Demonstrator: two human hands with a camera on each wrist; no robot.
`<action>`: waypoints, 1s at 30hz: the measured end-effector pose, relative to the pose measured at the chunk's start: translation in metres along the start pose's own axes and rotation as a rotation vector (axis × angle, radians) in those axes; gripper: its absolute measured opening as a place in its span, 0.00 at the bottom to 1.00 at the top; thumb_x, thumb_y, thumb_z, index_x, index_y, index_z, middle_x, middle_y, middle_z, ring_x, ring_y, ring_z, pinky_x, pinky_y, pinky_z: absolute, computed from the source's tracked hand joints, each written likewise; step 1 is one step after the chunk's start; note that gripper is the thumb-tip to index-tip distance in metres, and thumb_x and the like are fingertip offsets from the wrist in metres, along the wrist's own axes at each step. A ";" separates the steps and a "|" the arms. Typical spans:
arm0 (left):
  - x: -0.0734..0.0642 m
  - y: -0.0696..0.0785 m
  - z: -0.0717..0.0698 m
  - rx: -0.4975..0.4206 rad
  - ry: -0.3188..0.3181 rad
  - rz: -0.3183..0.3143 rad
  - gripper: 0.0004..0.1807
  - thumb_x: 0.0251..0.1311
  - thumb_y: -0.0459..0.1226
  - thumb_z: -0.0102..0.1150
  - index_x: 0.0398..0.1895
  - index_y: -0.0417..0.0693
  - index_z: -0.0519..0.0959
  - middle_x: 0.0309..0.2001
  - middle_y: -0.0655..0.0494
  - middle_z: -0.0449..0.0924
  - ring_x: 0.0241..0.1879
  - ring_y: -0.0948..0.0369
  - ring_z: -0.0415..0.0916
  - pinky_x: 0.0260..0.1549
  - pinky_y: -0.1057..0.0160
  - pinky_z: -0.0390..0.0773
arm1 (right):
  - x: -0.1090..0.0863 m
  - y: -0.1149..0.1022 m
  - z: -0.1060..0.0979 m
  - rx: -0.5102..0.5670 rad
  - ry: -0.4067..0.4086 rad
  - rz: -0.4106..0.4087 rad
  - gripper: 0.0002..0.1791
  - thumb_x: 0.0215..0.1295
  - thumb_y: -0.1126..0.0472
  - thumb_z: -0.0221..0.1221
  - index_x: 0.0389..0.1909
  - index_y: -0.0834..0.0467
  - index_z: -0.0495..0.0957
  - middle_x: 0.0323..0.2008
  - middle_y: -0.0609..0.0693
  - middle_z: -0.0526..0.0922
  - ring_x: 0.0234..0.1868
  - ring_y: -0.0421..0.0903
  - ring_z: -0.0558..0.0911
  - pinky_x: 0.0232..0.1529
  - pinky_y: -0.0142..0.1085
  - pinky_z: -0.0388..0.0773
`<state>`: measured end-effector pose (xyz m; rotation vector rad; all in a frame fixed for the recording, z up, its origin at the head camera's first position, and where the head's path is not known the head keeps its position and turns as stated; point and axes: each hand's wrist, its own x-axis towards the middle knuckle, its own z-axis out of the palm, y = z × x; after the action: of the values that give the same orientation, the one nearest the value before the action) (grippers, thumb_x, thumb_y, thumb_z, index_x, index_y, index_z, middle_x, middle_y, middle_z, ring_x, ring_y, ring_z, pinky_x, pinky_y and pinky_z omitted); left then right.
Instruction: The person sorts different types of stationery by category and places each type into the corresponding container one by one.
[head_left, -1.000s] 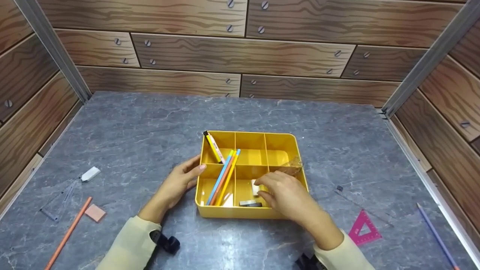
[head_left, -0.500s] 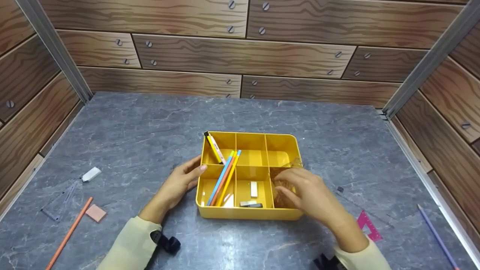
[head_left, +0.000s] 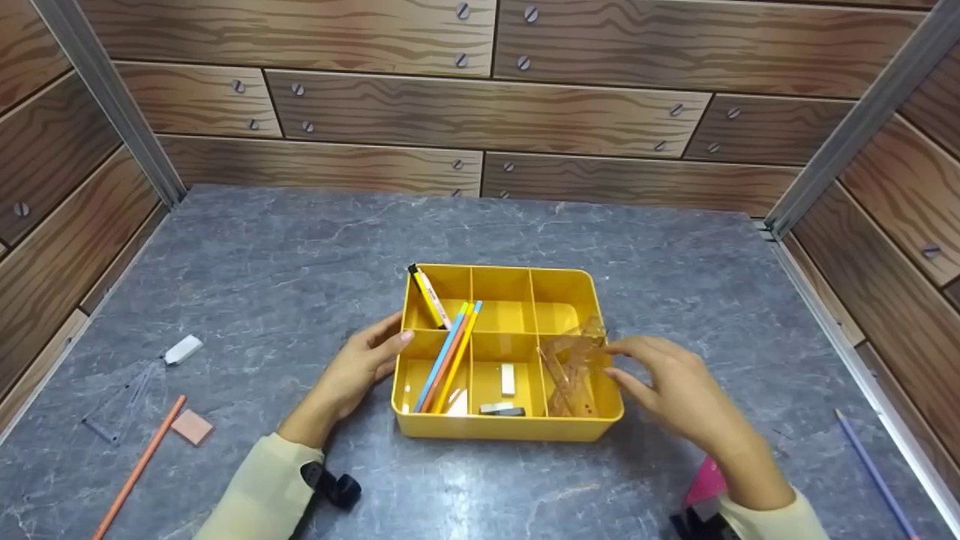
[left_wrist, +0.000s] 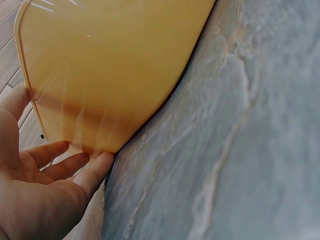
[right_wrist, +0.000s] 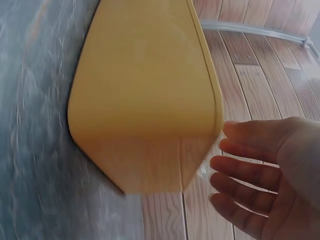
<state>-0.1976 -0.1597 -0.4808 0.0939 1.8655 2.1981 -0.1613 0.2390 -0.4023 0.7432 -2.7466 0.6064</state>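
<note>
A yellow organizer tray (head_left: 510,429) with several compartments stands on the table. My left hand (head_left: 360,367) rests against its left side; the thumb is at the rim and the fingertips (left_wrist: 102,162) touch the outer wall. My right hand (head_left: 675,386) is at the right rim, thumb and fingers apart, nothing between them. Clear brownish geometry rulers (head_left: 574,375) lie in the front right compartment, one sticking up over the divider. The front middle compartment has a white eraser (head_left: 508,379) and small grey and white pieces (head_left: 501,409). Pencils (head_left: 448,360) lean in the front left compartment, markers (head_left: 430,298) behind.
At left lie a white eraser (head_left: 182,349), a clear tool with dark ends (head_left: 101,431), an orange pencil (head_left: 139,469) and a pink eraser (head_left: 193,427). At right are a purple pencil (head_left: 874,469) and a pink set square (head_left: 705,480), partly hidden by my right wrist. Wood-patterned walls surround the table.
My right hand has moved right, from above the front middle compartment, across the front right one, to the tray's right rim. The rulers are uncovered. My left hand has stayed in place.
</note>
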 end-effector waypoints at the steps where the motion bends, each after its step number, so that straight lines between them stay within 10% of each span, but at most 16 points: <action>1: 0.000 0.000 0.000 0.000 0.000 0.000 0.38 0.68 0.44 0.59 0.75 0.41 0.57 0.72 0.41 0.58 0.64 0.50 0.68 0.60 0.55 0.72 | -0.001 0.002 -0.002 -0.001 -0.016 0.019 0.16 0.62 0.57 0.67 0.51 0.56 0.82 0.49 0.51 0.83 0.51 0.53 0.81 0.54 0.53 0.77; 16: 0.000 0.000 -0.001 0.004 -0.010 0.008 0.38 0.66 0.46 0.60 0.75 0.43 0.58 0.71 0.43 0.60 0.64 0.51 0.68 0.59 0.55 0.73 | -0.013 0.047 -0.030 -0.064 -0.182 0.211 0.26 0.66 0.55 0.64 0.61 0.62 0.75 0.58 0.63 0.77 0.56 0.66 0.75 0.56 0.64 0.68; 30: 0.000 0.000 -0.001 0.011 -0.011 0.000 0.39 0.67 0.46 0.60 0.75 0.42 0.57 0.72 0.42 0.58 0.65 0.50 0.66 0.60 0.55 0.72 | -0.030 0.099 -0.034 -0.006 -0.335 0.339 0.29 0.56 0.61 0.68 0.58 0.69 0.74 0.47 0.67 0.82 0.47 0.68 0.79 0.49 0.64 0.72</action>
<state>-0.1974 -0.1606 -0.4808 0.1078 1.8718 2.1825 -0.1847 0.3447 -0.4147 0.4069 -3.2182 0.5814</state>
